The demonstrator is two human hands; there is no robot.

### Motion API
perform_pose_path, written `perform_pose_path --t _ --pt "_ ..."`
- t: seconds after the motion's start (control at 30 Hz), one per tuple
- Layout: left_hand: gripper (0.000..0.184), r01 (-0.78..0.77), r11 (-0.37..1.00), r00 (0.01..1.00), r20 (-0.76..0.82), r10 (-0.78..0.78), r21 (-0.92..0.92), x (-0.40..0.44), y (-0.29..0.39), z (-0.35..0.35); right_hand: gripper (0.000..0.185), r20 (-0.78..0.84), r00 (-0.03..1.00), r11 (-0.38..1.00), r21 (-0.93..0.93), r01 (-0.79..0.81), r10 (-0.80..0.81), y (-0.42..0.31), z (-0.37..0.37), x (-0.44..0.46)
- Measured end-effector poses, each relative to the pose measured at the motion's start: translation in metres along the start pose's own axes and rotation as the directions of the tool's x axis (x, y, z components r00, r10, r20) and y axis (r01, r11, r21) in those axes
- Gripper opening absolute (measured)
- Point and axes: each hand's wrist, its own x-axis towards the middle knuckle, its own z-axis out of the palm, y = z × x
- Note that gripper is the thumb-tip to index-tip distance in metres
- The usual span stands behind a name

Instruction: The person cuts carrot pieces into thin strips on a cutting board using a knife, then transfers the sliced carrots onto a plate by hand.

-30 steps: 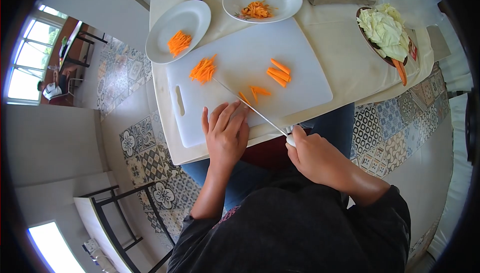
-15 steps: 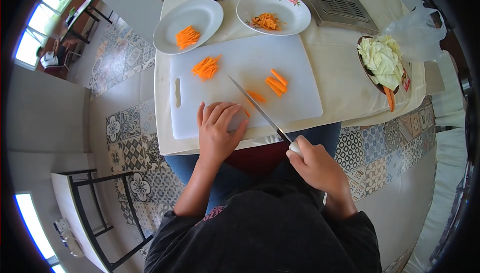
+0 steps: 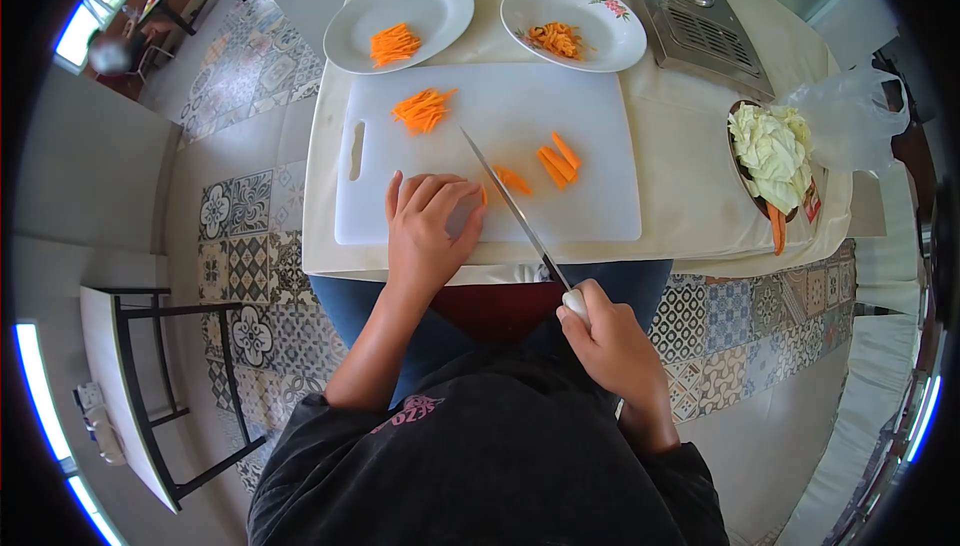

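My left hand (image 3: pixel 430 226) rests on the white cutting board (image 3: pixel 590 216), its fingers bent and its thumb tucked close. A small carrot piece (image 3: pixel 485 195) shows at its fingertips, mostly hidden by them. My right hand (image 3: pixel 615 344) grips the pale handle of a knife (image 3: pixel 507 196). The blade slants up and left across the board, just right of the left fingertips. Thin carrot slices (image 3: pixel 513 181) lie right beside the blade. Farther right are several thick carrot sticks (image 3: pixel 558 161). A pile of carrot strips (image 3: pixel 423 111) sits at the board's upper left.
Behind the board stand a white plate (image 3: pixel 450 21) with carrot strips and a flowered plate (image 3: pixel 625 41) with orange shreds. Metal appliances (image 3: pixel 705 41) are at the back. Cabbage (image 3: pixel 770 151) and carrots fill a dish at right, near a plastic bag (image 3: pixel 850 116).
The whole view has shifted slightly. The carrot piece at my left fingertips now shows nearer the index finger and less of it is seen. The knife keeps nearly the same place over the board.
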Motion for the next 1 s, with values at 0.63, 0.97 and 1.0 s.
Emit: perform_pose_path --t 0.63,0.97,1.0 --pt "0.014 -0.094 0.992 0.994 0.065 0.088 0.085 0.018 0.004 0.003 0.028 0.0 1.0 1.0 -0.011 0.008 -0.008 0.003 0.0 0.009" --pt "0.015 -0.069 0.997 0.995 0.073 0.066 0.035 0.016 -0.008 0.0 0.025 0.025 0.998 0.999 0.021 0.05 -0.05 0.009 0.006 0.008" --pt "0.016 -0.058 0.998 0.997 0.058 0.057 0.01 0.015 -0.008 0.0 0.024 0.03 0.999 0.999 0.026 0.026 -0.026 0.005 0.005 0.008"
